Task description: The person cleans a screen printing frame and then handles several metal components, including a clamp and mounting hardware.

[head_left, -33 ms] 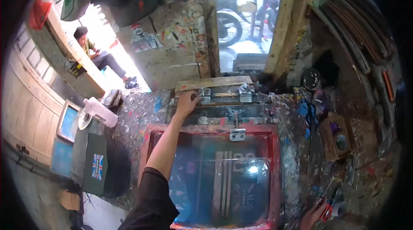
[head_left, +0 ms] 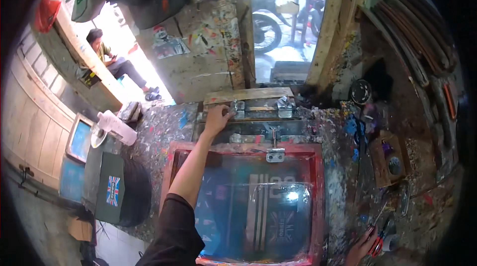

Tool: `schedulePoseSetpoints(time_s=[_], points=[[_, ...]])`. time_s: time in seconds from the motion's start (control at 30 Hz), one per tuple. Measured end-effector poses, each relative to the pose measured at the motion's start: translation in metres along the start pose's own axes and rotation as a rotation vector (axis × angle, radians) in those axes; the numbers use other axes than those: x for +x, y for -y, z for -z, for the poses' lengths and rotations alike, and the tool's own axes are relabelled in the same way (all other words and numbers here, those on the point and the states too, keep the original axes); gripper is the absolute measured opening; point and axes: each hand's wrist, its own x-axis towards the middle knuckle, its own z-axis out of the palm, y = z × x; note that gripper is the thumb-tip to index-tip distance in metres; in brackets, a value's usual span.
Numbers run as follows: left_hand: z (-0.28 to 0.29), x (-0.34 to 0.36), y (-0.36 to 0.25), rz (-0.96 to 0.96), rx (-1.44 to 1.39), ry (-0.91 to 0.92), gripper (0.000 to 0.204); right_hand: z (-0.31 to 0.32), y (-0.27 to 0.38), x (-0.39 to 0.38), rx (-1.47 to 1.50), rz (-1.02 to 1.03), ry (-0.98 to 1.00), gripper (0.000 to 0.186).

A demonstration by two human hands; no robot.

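Observation:
My left hand (head_left: 217, 120) reaches across a red-framed printing screen (head_left: 318, 191). Its fingers are closed in a pinch at the left metal hinge clamp (head_left: 239, 109), on what looks like its screw; the fingertips are partly hidden. A second metal clamp (head_left: 284, 107) sits to the right on the same bar. The screen lies flat, with stripes and lettering showing in its mesh, and a metal bracket (head_left: 275, 155) is fixed to its far edge. At the lower right, my right hand (head_left: 361, 249) is curled beside red-handled scissors (head_left: 376, 246); a thin metal shaft shows by its fingers.
A black box-like thing with a flag sticker (head_left: 102, 191) and a pale plastic bottle (head_left: 118, 129) stand left of the screen. An open cardboard box (head_left: 390, 161) lies to the right. A person (head_left: 117, 59) sits outside the left doorway; a motorcycle (head_left: 266, 30) stands beyond the far opening.
The view has shifted very slightly. Both hands stay in nearly the same places, the left one still at the clamp.

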Motion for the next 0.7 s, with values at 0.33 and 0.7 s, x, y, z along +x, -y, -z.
schedulePoseSetpoints(time_s=[0.33,0.7], points=[[-0.005,-0.012,0.005,-0.02,-0.044,-0.091,0.032,-0.08,0.208,0.054,1.035,0.284,0.433,0.043],[0.013,0.024,0.01,-0.167,0.386,0.376,0.055,-0.216,0.344,0.109,0.775,0.565,0.819,0.034]])
